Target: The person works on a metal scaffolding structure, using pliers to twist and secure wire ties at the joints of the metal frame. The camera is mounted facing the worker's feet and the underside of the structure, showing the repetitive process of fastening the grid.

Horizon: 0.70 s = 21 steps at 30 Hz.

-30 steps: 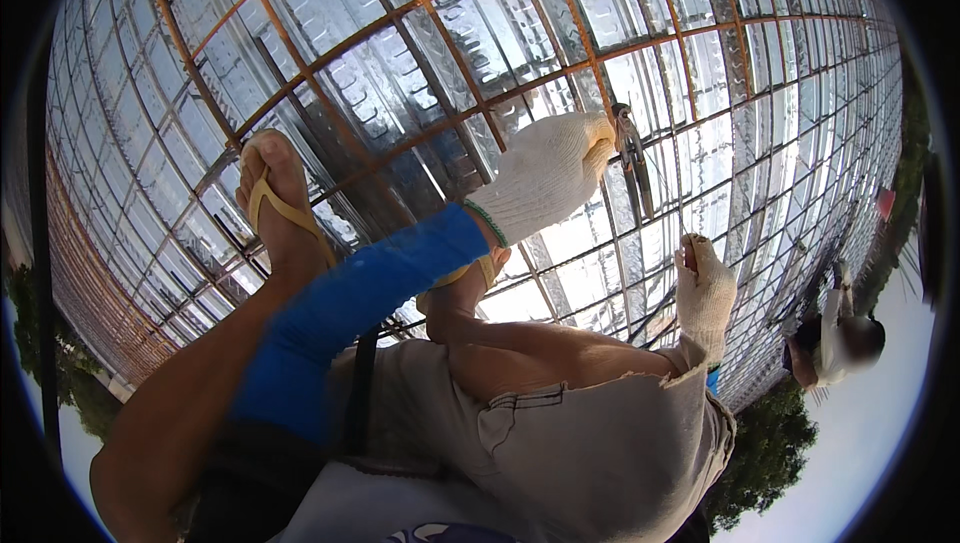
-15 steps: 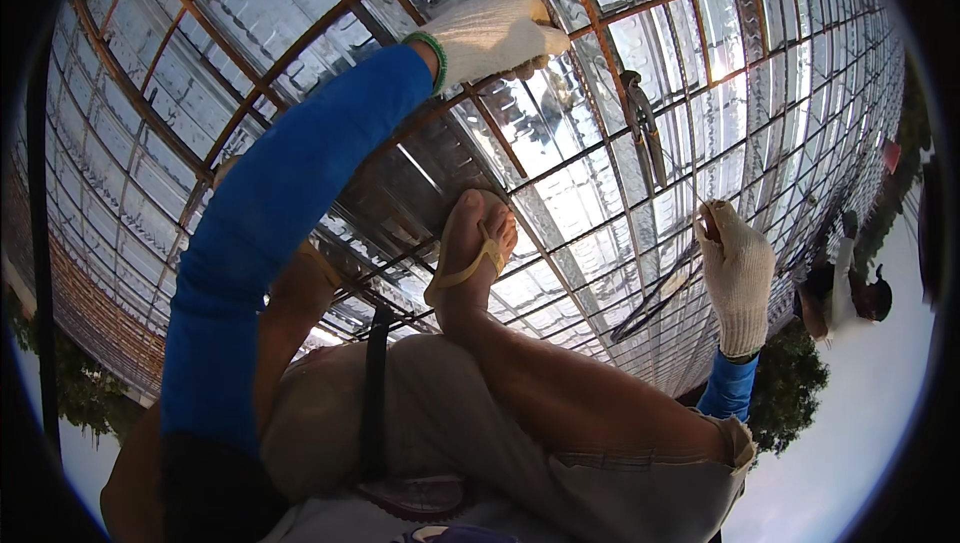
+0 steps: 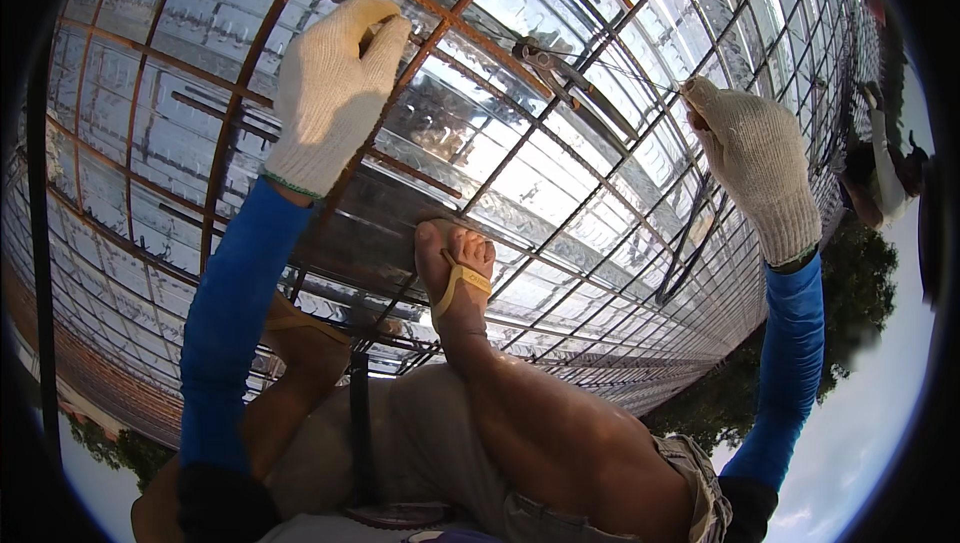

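My left hand [image 3: 335, 93], in a white knit glove, is closed in a pinch close to a rusty rebar crossing. What its fingers hold, if anything, is hidden. On the right, my gloved right hand [image 3: 755, 158] pinches a thin wire [image 3: 650, 80] between thumb and fingers. The wire stretches leftward over the mesh. Between the hands, a pair of pliers [image 3: 575, 88] with dark jaws and long handles lies on the rebar grid [image 3: 480, 188]. Below my right hand, a bundle of dark wires [image 3: 685, 248] rests on the bars.
Shiny ribbed metal decking [image 3: 540, 193] lies beneath the grid. My foot in a yellow sandal [image 3: 465, 278] stands among the bars. Another person [image 3: 880, 168] is at the far right. Trees [image 3: 860, 273] show past the edge, and a dark vertical post [image 3: 42, 243] stands at the left.
My left hand has drawn back to the left from the bars at upper middle. My right hand has risen, still pinching the wire. The view has shifted, so the pliers appear farther left.
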### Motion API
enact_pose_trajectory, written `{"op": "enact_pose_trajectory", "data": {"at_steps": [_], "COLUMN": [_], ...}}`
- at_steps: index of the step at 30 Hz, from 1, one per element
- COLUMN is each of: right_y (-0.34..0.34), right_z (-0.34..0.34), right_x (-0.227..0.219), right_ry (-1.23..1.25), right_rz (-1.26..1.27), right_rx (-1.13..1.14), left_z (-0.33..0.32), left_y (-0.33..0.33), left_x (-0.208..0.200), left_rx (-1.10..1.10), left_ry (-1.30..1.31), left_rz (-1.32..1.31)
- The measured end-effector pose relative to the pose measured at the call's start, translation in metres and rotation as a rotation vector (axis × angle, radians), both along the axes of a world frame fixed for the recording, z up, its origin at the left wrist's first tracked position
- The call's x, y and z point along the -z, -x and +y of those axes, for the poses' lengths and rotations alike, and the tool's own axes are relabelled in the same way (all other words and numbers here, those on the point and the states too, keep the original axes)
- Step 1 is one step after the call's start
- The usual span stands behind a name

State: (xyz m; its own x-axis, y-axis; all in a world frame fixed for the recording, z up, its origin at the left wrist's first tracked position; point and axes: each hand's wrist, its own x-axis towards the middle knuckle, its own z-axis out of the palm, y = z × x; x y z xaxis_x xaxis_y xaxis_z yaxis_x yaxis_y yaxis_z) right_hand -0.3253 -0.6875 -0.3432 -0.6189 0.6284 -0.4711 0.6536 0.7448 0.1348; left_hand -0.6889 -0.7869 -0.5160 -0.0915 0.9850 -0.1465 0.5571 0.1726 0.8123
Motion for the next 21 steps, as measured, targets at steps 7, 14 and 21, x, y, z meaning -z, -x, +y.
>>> {"op": "enact_pose_trajectory", "data": {"at_steps": [7,14,21], "right_y": [-0.021,0.010,0.007], "right_z": [0.015,0.038,0.069], "right_x": [0.044,0.026,0.048], "right_ry": [-0.115,-0.158,-0.085], "right_rz": [0.057,-0.099,0.058], "right_rx": [-0.098,-0.107,-0.262], "left_z": [0.037,0.045,0.048], "left_y": [-0.003,-0.003,-0.007], "left_x": [-0.011,-0.015,-0.018], "left_rx": [0.067,-0.055,0.034], "left_ry": [0.481,0.664,0.632], "left_rz": [-0.218,-0.374,-0.245]}}
